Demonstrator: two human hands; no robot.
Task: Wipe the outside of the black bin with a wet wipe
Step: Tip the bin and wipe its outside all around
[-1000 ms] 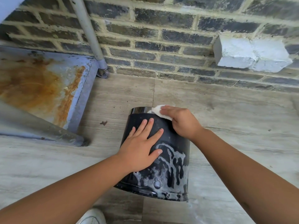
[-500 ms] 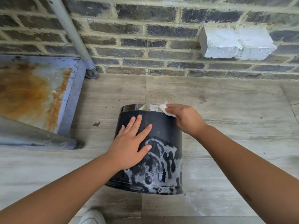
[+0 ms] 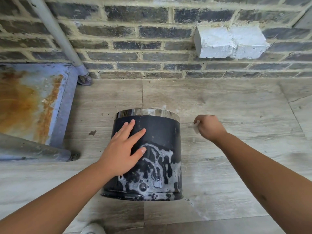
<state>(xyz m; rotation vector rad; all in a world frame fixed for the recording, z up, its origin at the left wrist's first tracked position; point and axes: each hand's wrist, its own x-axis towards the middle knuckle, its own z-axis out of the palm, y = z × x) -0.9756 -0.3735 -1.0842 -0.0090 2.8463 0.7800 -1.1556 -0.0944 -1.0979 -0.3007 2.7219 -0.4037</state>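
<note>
The black bin [image 3: 162, 132] lies on its side on the tiled floor, its chrome rim [image 3: 148, 112] pointing toward the brick wall. White soap foam [image 3: 157, 168] streaks the lower half of its side. My left hand [image 3: 123, 149] rests flat on the bin, fingers spread. Off to the right of the bin, clear of it, my right hand [image 3: 210, 128] is closed around a white wet wipe [image 3: 195, 128], of which only a blurred bit shows.
A rusty blue metal plate [image 3: 30, 102] with a grey pole [image 3: 57, 34] lies at the left. The brick wall [image 3: 152, 39] runs along the back, with a white block [image 3: 231, 42] sticking out. A white shoe tip [image 3: 92, 229] shows at the bottom edge.
My right hand with the wipe has left the bin's rim and swung out to the right, off the bin. My left hand stays pressed on the bin's side.
</note>
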